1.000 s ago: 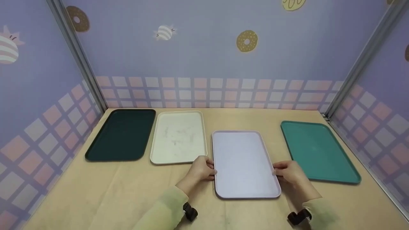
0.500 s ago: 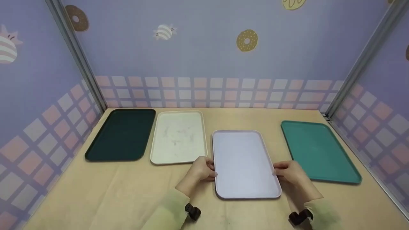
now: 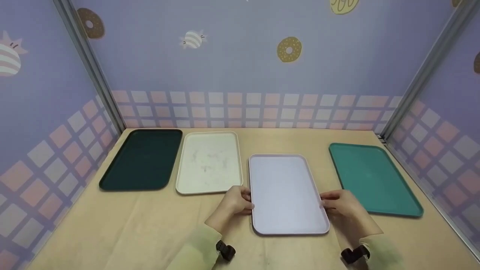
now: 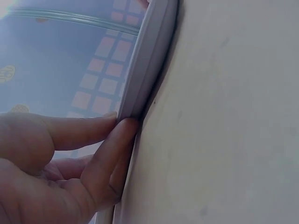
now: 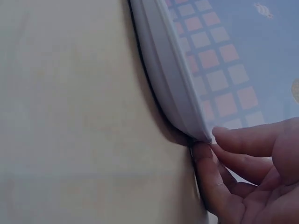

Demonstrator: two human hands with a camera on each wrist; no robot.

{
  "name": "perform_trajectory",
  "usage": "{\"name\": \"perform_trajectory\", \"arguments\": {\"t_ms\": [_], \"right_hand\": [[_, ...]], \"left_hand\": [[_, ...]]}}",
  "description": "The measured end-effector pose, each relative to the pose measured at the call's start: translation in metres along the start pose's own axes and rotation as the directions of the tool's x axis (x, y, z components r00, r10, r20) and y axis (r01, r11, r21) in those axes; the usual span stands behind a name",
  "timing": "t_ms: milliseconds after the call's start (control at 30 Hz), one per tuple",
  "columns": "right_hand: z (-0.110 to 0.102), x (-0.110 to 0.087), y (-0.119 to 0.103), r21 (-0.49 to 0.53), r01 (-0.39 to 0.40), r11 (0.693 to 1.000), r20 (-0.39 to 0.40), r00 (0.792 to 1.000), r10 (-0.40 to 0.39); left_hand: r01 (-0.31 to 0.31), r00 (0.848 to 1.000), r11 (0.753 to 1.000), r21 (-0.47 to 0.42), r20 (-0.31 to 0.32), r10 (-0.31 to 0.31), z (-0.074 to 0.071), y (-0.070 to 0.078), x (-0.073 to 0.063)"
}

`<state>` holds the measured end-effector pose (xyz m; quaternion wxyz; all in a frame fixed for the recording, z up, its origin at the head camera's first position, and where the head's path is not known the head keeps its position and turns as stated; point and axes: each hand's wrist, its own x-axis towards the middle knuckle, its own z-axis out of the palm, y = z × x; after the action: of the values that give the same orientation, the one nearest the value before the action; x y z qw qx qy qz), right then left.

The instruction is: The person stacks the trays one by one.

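The lavender tray (image 3: 289,202) lies flat at the near middle of the pale surface (image 3: 150,232), its long sides pinched between thumb and fingers by the left hand (image 3: 236,200) and the right hand (image 3: 340,202). Just left of it is a cream tray (image 3: 210,163) with grey smudges, then a dark green tray (image 3: 142,159); a teal tray (image 3: 375,180) lies to the right, beyond the right hand.
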<state>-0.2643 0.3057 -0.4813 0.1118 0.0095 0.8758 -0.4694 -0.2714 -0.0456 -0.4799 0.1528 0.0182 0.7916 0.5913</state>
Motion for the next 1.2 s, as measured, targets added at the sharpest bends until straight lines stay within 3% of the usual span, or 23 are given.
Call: {"name": "perform_trajectory", "arguments": {"t_ms": [300,467,800,900,1067,1200], "right_hand": [[-0.023,-0.007,0.003,0.235,-0.041,0.971,0.045,0.998,0.032],[-0.044,-0.009,0.006,0.258,-0.071,0.963,0.022,0.997,0.068],[-0.094,-0.01,0.029,0.313,-0.048,0.948,-0.058,0.996,0.07],[-0.114,-0.009,0.036,0.372,-0.064,0.926,-0.076,0.992,0.099],[-0.148,-0.01,0.051,0.511,-0.093,0.855,-0.09,0.983,0.161],[-0.165,-0.013,0.062,0.602,-0.115,0.79,-0.161,0.952,0.261]], "left_hand": [[0.001,1.0,1.0,-0.006,0.016,-0.001,0.0,0.0,0.001],[0.002,1.0,1.0,-0.005,0.02,-0.002,0.0,0.0,0.002],[0.006,1.0,1.0,-0.01,0.012,-0.006,0.0,-0.002,0.001],[0.006,1.0,1.0,0.001,0.009,-0.006,0.0,-0.002,0.0],[0.005,1.0,1.0,0.005,0.004,-0.005,0.0,-0.001,0.0],[-0.001,1.0,1.0,-0.012,0.009,0.001,0.0,-0.002,0.0]]}}
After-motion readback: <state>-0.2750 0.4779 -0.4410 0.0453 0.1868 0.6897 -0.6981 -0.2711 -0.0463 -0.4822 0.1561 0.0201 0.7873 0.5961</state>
